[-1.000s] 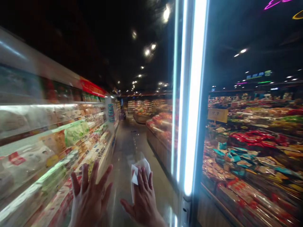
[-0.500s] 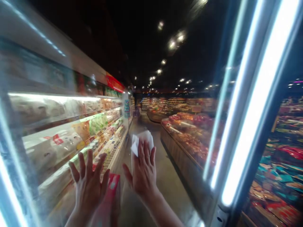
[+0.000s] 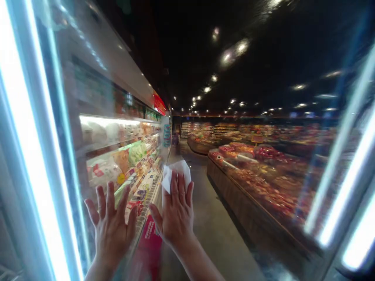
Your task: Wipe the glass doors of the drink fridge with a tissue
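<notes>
My right hand (image 3: 177, 210) lies flat with its fingers stretched upward, pressing a white cloth (image 3: 180, 169) against what looks like a clear glass pane. The cloth shows above and beside the fingertips; whether it is paper or fabric I cannot tell. To the left, my left hand (image 3: 113, 222) is raised with spread fingers and holds nothing. Its palm faces the pane, though contact is hard to make out.
Bright light tubes stand at left (image 3: 35, 140) and right (image 3: 328, 218). Beyond the pane, a lit refrigerated shelf (image 3: 123, 154) holds packaged food. An aisle floor (image 3: 211, 218) runs past a long produce display (image 3: 252, 175) on the right.
The background and light tubes have shifted to the right in view, as my head and both hands moved left. Both hands keep their shape, and the cloth is still under my right fingers.
</notes>
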A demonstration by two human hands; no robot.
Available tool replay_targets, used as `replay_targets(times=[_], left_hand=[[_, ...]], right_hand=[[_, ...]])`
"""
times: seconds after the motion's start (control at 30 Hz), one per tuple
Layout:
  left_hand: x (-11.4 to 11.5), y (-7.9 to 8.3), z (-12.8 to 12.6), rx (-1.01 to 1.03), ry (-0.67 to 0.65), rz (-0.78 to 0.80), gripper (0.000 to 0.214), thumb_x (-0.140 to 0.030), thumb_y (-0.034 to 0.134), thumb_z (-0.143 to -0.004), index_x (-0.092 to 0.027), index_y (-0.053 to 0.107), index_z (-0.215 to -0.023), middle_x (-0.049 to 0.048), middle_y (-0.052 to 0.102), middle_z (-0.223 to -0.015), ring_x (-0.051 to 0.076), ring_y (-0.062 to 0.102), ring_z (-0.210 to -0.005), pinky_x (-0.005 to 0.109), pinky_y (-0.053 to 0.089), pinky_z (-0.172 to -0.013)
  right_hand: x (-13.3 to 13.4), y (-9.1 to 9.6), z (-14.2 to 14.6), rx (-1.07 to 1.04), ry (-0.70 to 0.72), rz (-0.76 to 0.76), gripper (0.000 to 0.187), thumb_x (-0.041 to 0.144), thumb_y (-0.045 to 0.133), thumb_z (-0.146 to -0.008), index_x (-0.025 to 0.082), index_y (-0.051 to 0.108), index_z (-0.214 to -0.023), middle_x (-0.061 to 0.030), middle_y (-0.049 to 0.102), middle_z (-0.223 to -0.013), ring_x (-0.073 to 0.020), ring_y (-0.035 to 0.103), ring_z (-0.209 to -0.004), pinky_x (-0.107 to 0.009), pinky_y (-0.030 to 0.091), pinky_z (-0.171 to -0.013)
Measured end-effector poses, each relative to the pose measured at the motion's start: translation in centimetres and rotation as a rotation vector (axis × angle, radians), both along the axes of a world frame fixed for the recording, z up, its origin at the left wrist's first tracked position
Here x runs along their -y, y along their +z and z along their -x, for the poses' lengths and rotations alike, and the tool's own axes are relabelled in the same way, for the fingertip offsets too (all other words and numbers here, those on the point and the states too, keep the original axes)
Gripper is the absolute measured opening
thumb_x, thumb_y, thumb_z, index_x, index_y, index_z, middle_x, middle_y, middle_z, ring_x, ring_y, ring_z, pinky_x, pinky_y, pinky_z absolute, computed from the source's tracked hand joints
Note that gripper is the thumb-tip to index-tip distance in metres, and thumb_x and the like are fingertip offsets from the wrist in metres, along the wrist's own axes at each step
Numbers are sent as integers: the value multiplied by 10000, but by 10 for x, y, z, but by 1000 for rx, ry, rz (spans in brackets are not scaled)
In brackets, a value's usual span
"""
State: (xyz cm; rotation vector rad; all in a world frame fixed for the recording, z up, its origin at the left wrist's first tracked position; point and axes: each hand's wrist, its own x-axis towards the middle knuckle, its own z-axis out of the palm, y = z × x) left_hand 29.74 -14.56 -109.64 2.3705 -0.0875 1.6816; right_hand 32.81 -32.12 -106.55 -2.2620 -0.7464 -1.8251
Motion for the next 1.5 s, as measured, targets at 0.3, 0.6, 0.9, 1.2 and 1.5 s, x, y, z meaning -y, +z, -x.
replay_targets(times=[0.3,0.6,0.9,1.2,1.5], left_hand=[[-66,5,-3,20,10,-44,828,-245,608,-950,-451,142,-1603,-4,17,-1747,355,-24,-1604,725,-33,-1262],[-78,-41,2,-42,21,-66,948,-149,609,-909,-458,46,-1606,12,-10,-1744,372,0,-1603,754,71,-1255],[-63,-35,1,-63,-19,-34,901,-183,597,-931,-447,69,-1611,12,-50,-1744,372,-42,-1602,745,39,-1265],[8,-18,-3,-29,-91,-49,841,-244,581,-949,-427,103,-1616,-10,-67,-1743,356,-86,-1604,719,-58,-1261],[118,1,-11,-36,-136,-85,875,-270,620,-931,-450,98,-1609,-10,-59,-1745,380,-77,-1601,739,-14,-1251]], right_hand=[[-69,-1,4,-3,18,32,561,386,470,-1014,35,495,-1450,-165,321,-1674,-272,-3,-1618,-470,-10,-1317],[-96,-58,6,7,54,65,434,456,560,-977,133,651,-1251,-109,383,-1655,-261,76,-1618,-426,35,-1325],[-79,-41,9,-42,-32,105,554,456,588,-938,105,588,-1367,-153,363,-1657,-304,40,-1618,-474,47,-1316],[-14,-20,1,-75,7,37,528,559,622,-918,208,640,-1312,-133,334,-1672,-293,108,-1612,-533,77,-1301],[126,-8,-13,-74,-137,-88,590,464,615,-924,189,540,-1441,-175,166,-1719,-431,35,-1597,-726,114,-1235]])
